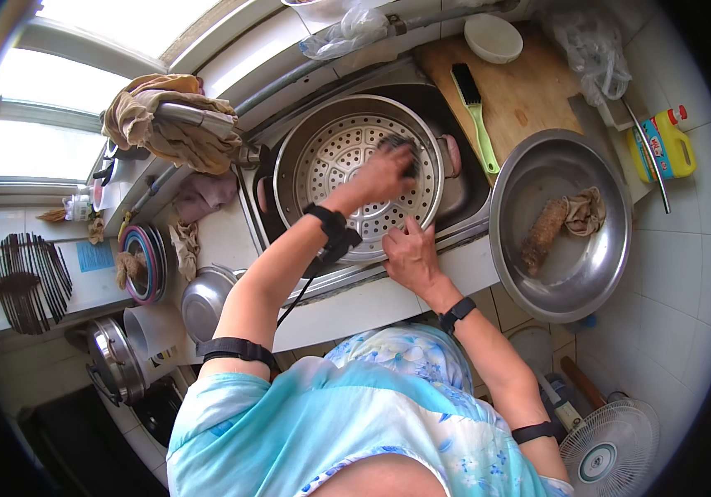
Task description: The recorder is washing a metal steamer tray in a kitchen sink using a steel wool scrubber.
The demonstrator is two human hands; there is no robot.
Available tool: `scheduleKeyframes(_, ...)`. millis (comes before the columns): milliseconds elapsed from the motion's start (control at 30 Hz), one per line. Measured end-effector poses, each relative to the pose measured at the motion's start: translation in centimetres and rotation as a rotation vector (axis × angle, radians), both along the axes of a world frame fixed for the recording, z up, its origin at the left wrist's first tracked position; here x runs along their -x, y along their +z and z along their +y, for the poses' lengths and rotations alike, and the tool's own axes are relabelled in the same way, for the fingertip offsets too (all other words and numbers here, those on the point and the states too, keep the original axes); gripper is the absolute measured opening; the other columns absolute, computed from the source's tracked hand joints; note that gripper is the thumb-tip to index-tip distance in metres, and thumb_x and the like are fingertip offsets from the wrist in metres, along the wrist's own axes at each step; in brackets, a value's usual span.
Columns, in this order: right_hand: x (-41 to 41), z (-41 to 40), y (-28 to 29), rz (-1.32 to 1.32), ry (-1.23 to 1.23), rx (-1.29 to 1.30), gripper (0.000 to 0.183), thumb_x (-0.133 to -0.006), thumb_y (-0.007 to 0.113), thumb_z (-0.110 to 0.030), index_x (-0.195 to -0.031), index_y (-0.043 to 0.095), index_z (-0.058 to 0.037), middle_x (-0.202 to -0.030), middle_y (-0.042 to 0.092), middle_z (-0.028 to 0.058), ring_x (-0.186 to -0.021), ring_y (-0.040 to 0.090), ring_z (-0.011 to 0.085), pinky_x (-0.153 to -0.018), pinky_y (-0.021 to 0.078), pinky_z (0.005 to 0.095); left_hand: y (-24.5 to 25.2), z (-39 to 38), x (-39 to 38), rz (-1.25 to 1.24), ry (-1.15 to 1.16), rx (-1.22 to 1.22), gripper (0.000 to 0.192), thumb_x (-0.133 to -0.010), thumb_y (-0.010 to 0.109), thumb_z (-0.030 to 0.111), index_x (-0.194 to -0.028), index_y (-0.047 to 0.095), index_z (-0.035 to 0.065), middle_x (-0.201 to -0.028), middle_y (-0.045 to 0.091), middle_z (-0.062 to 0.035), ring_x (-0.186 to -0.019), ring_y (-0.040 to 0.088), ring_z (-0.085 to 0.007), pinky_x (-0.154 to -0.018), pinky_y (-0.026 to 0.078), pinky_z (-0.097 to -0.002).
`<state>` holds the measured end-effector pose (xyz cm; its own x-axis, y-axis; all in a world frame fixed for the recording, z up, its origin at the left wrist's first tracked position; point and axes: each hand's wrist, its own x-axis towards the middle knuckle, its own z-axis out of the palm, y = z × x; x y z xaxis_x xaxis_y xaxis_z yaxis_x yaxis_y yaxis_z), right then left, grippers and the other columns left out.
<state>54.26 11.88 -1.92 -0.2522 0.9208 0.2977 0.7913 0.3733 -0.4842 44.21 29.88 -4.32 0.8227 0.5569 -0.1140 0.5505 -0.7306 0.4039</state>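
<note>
A round metal steamer pan point(346, 177) with a perforated bottom sits in the sink point(464, 199). My left hand point(386, 174) is inside it, fingers closed over a dark, blurred scouring pad point(416, 163) pressed against the right part of the holed bottom. At the near rim, my right hand point(414, 258) grips the pan's edge with its fingers. Pinkish wrapping covers the pan's side handle point(451, 155). The pan hides much of the sink below it.
A wooden board point(535, 93) bears a green-handled brush point(482, 127) and a white bowl point(493, 38). Right of the sink stands a large metal basin point(501, 248) holding a brown fibrous scrubber and cloth. Cloths drape the faucet point(197, 121); a metal bowl point(206, 301) lies left.
</note>
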Motion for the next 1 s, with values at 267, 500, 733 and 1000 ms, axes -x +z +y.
scheduleKeyframes(267,0.2,0.0,-0.2,0.040,-0.029,-0.045,0.016,-0.058,0.071,-0.009,-0.071,0.063,-0.0066,-0.081,0.061,0.0052,-0.098,0.055,0.0319,-0.075,0.0426,0.0525,2.8,-3.0,1.0,0.147,-0.241,-0.061,0.047,-0.089,0.060,0.021,-0.134,0.056,0.0090,-0.147,0.047,-0.0046,-0.134,0.043,-0.0323,-0.113,0.031,-0.0489)
scheduleKeyframes(500,0.3,0.0,-0.5,0.030,-0.035,-0.018,0.015,-0.059,0.074,-0.011,-0.071,0.064,-0.0075,-0.080,0.062,0.0052,-0.099,0.055,0.0315,-0.079,0.0431,0.0549,3.8,-1.5,0.7,0.281,-0.419,-0.037,0.034,-0.090,0.059,0.026,-0.123,0.062,0.0147,-0.143,0.049,-0.0017,-0.141,0.035,-0.0277,-0.114,0.028,-0.0577)
scheduleKeyframes(733,0.2,0.0,-0.3,0.012,-0.031,-0.050,0.020,-0.056,0.077,-0.012,-0.071,0.064,-0.0083,-0.080,0.061,0.0044,-0.096,0.055,0.0305,-0.078,0.0434,0.0527,4.7,-0.6,-0.4,0.332,-0.211,-0.199,0.049,-0.090,0.059,0.022,-0.139,0.054,0.0190,-0.151,0.043,0.0040,-0.146,0.029,-0.0266,-0.114,0.021,-0.0651)
scheduleKeyframes(1000,0.0,-0.2,-0.7,0.040,-0.052,-0.022,0.017,-0.058,0.075,-0.011,-0.071,0.064,-0.0082,-0.080,0.061,0.0047,-0.099,0.055,0.0309,-0.078,0.0434,0.0530,6.3,-3.8,0.8,0.404,-0.443,-0.030,0.045,-0.089,0.059,0.019,-0.135,0.057,0.0211,-0.148,0.045,0.0054,-0.144,0.032,-0.0259,-0.116,0.017,-0.0641)
